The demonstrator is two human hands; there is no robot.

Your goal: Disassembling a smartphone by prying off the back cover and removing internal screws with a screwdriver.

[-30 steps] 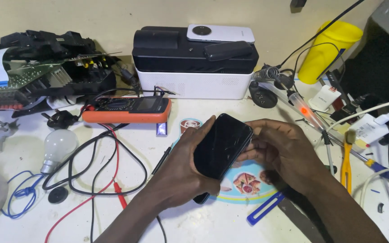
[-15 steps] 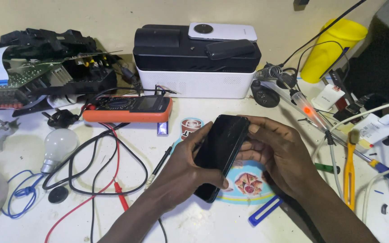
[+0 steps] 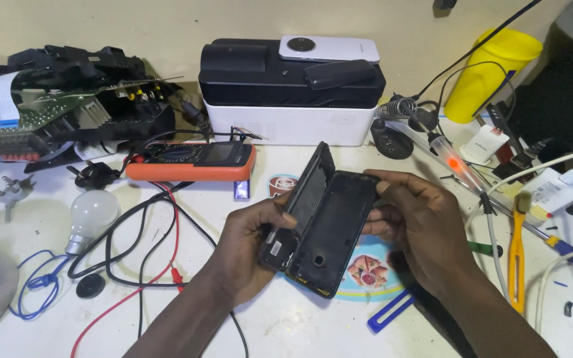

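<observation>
A black phone is split into two parts over the white table. My left hand (image 3: 250, 248) grips the phone body (image 3: 300, 199), which stands tilted on its long edge. My right hand (image 3: 419, 229) holds the black back cover (image 3: 333, 232) by its right edge, inner side up, hinged away from the body along their shared left edge. Under the cover lies a round printed sticker (image 3: 366, 272) on the table.
An orange multimeter (image 3: 193, 161) with red and black leads lies behind my hands. A black and white box (image 3: 290, 93) stands at the back. A light bulb (image 3: 89, 213), a circuit board (image 3: 48, 116), a yellow cup (image 3: 489, 73), a yellow-handled tool (image 3: 516, 255) and cables surround them.
The phone was in one piece with its dark face toward me. Now the back cover has come away from the body and swung open to the right.
</observation>
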